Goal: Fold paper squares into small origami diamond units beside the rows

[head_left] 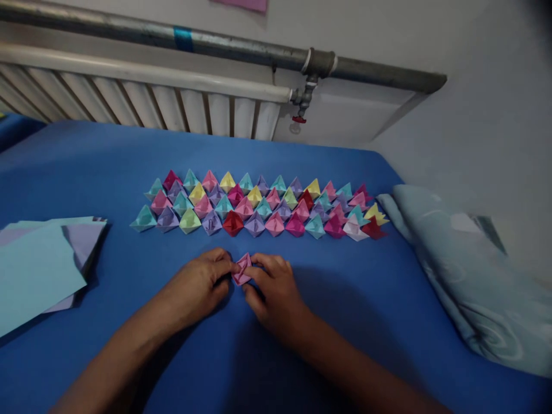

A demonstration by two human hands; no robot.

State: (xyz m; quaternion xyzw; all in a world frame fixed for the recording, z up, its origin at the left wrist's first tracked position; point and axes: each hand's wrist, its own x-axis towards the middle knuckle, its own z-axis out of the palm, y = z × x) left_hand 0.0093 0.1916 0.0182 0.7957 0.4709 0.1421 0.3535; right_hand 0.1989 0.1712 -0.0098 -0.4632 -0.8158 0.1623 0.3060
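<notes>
Between my two hands is a small pink origami boat, just above or on the blue surface. My left hand grips its left side, with fingers bent and index finger reaching into the fold. From the other side my right hand holds the boat, its fingertips on the paper and thumb near the lower edge. Just beyond, folded paper boats in many colours stand in several close rows, among them a red boat, a green boat and a white boat.
Loose sheets of coloured paper lie at the left on the blue surface. A folded light-blue cloth lies along the right side. Behind are a white radiator, a metal pipe and a red-handled valve.
</notes>
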